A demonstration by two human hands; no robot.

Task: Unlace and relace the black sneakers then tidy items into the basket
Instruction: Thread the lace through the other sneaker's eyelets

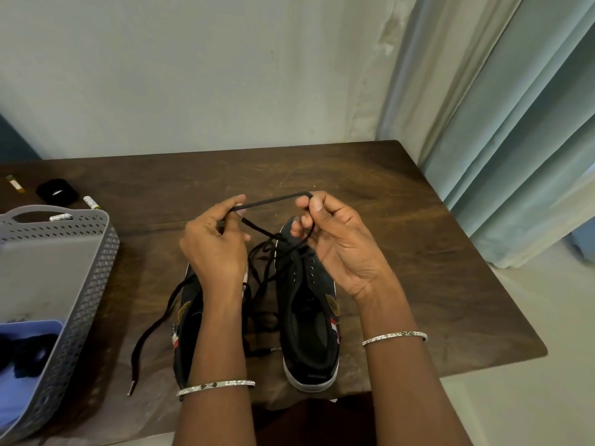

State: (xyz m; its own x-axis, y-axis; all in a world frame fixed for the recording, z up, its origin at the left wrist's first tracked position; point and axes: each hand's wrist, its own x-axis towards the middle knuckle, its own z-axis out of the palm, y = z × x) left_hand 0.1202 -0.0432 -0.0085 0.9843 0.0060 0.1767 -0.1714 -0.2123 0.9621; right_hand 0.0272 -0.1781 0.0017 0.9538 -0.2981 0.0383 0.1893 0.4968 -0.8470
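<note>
Two black sneakers with white soles stand side by side on the dark wooden table (418,252), toes away from me. The right sneaker (310,329) shows bare eyelets. My forearm hides much of the left sneaker (186,320). A black lace (273,201) is stretched taut between my hands above the toes. My left hand (214,249) pinches one part of it, my right hand (335,239) pinches the other, and the lace runs down to the right sneaker's front eyelets. A second loose lace (154,326) trails left from the left sneaker across the table.
A grey perforated basket (93,284) stands at the left edge with a blue box (29,381) holding dark items inside. Behind it lie a black round object (57,190) and small tubes (91,202). A curtain (515,140) hangs at the right, a wall behind.
</note>
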